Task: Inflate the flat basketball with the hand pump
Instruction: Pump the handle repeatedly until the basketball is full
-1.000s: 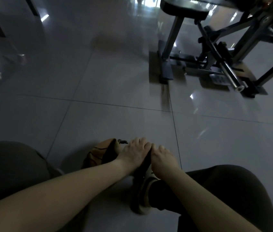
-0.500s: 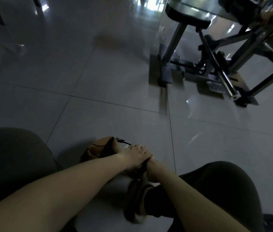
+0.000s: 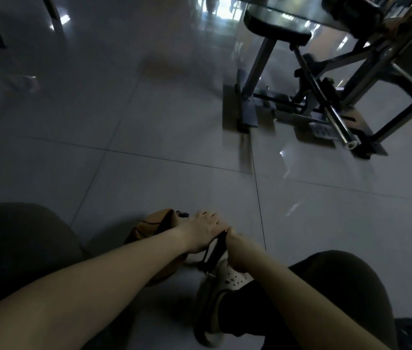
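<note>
View: head camera, looking down past both forearms to a glossy tiled floor (image 3: pixel 149 127).
Hand pump (image 3: pixel 215 251): black barrel, upright with a slight tilt, standing on the floor between the person's knees; the handle is hidden under the hands.
Left hand (image 3: pixel 203 229): palm down on top of the pump, fingers bent over the handle and grasping it.
Right hand (image 3: pixel 237 248): clenched around the same handle from the right side, touching the left hand's fingertips.
Basketball (image 3: pixel 153 223): orange with black seams, sagging and out of round, on the floor just left of the pump, partly hidden behind the left forearm.
Black fitting (image 3: pixel 182 213): at the ball's upper edge; its connection is too small to tell.
Shoe (image 3: pixel 222 284): light-coloured with perforated top, toe just beside the pump's base; contact with the base cannot be told.
Background: a metal-framed exercise machine (image 3: pixel 311 92) at upper right, well apart from the ball.
</note>
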`<state>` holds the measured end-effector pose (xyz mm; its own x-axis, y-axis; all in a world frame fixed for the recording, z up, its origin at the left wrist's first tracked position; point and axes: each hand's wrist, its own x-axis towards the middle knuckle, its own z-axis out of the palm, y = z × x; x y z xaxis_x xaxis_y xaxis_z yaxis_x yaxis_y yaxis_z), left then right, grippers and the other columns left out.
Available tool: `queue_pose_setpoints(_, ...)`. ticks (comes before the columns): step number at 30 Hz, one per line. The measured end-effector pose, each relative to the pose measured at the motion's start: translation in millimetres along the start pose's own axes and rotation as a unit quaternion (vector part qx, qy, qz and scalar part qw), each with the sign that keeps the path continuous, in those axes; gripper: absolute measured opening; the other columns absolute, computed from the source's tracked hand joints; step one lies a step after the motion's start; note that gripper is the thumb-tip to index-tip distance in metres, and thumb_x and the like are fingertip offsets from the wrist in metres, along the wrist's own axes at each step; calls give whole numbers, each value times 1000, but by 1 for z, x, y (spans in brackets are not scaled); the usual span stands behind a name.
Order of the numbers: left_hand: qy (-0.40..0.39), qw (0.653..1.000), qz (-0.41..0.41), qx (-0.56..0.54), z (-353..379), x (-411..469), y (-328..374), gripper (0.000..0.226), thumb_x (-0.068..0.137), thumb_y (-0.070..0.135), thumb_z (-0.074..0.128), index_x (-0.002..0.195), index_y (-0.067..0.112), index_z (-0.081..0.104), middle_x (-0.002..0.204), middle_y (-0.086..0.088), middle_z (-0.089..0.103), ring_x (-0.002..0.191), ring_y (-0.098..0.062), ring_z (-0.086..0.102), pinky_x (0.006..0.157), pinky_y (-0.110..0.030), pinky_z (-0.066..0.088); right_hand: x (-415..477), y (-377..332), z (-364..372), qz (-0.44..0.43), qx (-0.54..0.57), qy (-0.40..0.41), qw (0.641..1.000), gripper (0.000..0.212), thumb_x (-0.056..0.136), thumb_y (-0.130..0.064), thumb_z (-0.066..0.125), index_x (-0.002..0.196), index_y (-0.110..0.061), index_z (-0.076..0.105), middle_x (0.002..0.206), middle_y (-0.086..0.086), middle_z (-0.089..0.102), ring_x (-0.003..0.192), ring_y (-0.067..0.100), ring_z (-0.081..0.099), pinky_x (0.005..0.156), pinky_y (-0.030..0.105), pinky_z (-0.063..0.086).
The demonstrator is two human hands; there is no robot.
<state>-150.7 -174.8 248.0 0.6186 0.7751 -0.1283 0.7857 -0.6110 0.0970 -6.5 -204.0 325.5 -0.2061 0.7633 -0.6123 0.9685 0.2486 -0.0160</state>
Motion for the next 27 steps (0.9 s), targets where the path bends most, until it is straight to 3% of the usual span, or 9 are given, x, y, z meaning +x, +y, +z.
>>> queue_pose_setpoints(3, 106, 994, -14, 9, -47, 9, -4, 36, 85, 10, 50, 119, 18, 47, 112, -4, 51, 100, -24, 49, 88, -36, 37, -12, 13, -25, -11, -26, 168, 985, 37, 97, -7, 47, 133, -5, 39, 118, 11, 57, 103, 28, 61, 80, 35, 53)
queue_pose_setpoints(5, 189, 981, -23, 33, -67, 8, -2, 26, 83, 10, 50, 108, 18, 49, 98, -2, 52, 85, -22, 50, 76, -34, 37, -17, 19, -32, -25, -72, 290, 954, 39, 99, -12, 42, 137, -3, 37, 115, 12, 55, 99, 27, 57, 82, 35, 49)
queue_pose_setpoints(7, 234, 971, -19, 41, -67, 2, 3, 22, 83, 10, 45, 103, 17, 50, 91, -3, 52, 77, -23, 49, 71, -35, 38, -18, 17, -24, -17, -87, 333, 939, 37, 98, -15, 41, 133, -4, 41, 109, 12, 54, 90, 26, 53, 77, 35, 45)
queue_pose_setpoints(11, 211, 975, -57, 46, -16, -6, 32, 16, 84, 11, 31, 94, 14, 43, 87, -7, 52, 73, -24, 48, 66, -37, 42, -3, 11, 26, 22, -77, 233, 969, 25, 95, -21, 45, 117, -10, 43, 105, 11, 45, 86, 25, 46, 74, 35, 41)
queue_pose_setpoints(13, 185, 979, -78, 44, 7, -5, 45, 15, 87, 12, 27, 94, 13, 41, 88, -9, 52, 74, -25, 47, 66, -37, 43, 11, 11, 50, 67, -82, 171, 980, 38, 92, -27, 54, 122, -10, 38, 110, 13, 43, 91, 27, 47, 77, 37, 42)
queue_pose_setpoints(16, 151, 983, -85, 52, 34, -1, 45, 9, 90, 11, 38, 98, 12, 42, 93, -12, 51, 79, -28, 49, 71, -40, 44, 31, 8, 66, 102, -107, 99, 984, 57, 89, -29, 62, 132, -6, 33, 119, 18, 41, 101, 32, 48, 82, 42, 44)
queue_pose_setpoints(19, 119, 987, -90, 51, 55, 2, 42, 16, 90, 9, 32, 100, 10, 45, 95, -14, 51, 81, -29, 49, 73, -41, 47, 43, 7, 72, 86, -100, 69, 989, 60, 93, -35, 58, 134, -3, 28, 127, 20, 39, 110, 36, 47, 90, 47, 43)
queue_pose_setpoints(22, 109, 988, -97, 53, 62, 9, 41, 22, 88, 7, 26, 101, 10, 44, 95, -15, 51, 80, -31, 49, 73, -42, 48, 51, 11, 74, 89, -112, 76, 987, 53, 97, -28, 49, 137, -1, 27, 129, 22, 39, 113, 37, 47, 92, 49, 42)
queue_pose_setpoints(27, 69, 993, -76, 64, 42, 7, 39, 25, 88, 15, 28, 101, 13, 49, 95, -10, 56, 84, -27, 54, 73, -39, 46, 43, 14, 63, 38, -90, 86, 991, 40, 99, -23, 44, 134, -4, 36, 128, 18, 48, 109, 33, 53, 88, 40, 45)
